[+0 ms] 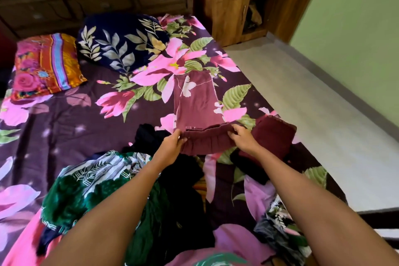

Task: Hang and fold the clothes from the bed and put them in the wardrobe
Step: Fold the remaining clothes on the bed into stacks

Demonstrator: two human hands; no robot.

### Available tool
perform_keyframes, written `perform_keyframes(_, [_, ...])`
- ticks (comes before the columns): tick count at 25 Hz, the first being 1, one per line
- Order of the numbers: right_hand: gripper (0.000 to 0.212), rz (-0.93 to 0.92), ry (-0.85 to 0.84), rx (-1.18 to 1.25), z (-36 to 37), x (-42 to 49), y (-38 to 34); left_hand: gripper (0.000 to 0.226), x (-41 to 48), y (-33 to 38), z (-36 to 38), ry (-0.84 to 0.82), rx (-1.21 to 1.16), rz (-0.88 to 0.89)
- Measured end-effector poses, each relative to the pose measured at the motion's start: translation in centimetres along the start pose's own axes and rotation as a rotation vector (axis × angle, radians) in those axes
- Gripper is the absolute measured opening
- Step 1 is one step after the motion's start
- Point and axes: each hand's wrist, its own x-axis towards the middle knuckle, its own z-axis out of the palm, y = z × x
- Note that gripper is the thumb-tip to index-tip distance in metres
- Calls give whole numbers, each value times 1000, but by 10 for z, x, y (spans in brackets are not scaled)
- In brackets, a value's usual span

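— Where the head view looks down, what do the hands hold?
— Left hand [172, 147] and right hand [243, 139] each pinch the gathered edge of the maroon garment [198, 101], which is spread on the bed [75, 119]. Fingertips are hidden under fabric.
— Wardrobe?
— The wardrobe [228, 13] is cut off at the top, and its shelf contents are too dim to identify. Forearms cover part of the clothes pile [90, 185].

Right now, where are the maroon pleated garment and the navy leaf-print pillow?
maroon pleated garment [194, 103]: head view, flat middle panel.
navy leaf-print pillow [121, 43]: head view, centre of cover.
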Motion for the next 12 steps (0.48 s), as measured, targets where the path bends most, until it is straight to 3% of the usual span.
perform_keyframes(3, [23,82,-204,-216,15,-19,22,27,-27,-28,27,-127,163,-114])
perform_keyframes(5, [23,232,-433,-291,29,-32,37,33,-43,-44,44,-352,233,-204])
perform_keyframes(8, [7,584,-794,-149,42,-50,45,22,-53,-54,58,-666,122,-343])
perform_keyframes(10, [15,654,-884,-172,45,-45,48,25,-47,-57,64,-757,154,-390])
perform_keyframes(12, [22,632,-852,-181,43,-26,43,27,-27,-54,63,-731,183,-391])
